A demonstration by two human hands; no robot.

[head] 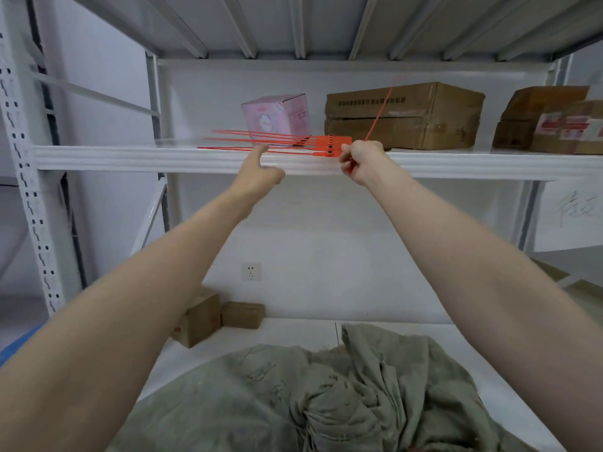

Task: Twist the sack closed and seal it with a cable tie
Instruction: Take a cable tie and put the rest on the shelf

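One cable tie (378,115) is pinched in the right hand (360,161), the left hand (261,171) is held open beside the spare ties (287,141) on the shelf (130,158), and the bunched sack (326,396) is left unsealed below.

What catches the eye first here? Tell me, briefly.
The red ties fanned along the shelf edge, mid-frame. The right hand grips one tie whose tail sticks up, and the left hand reaches, open, beside the bundle. Below lies the crumpled grey-green sack.
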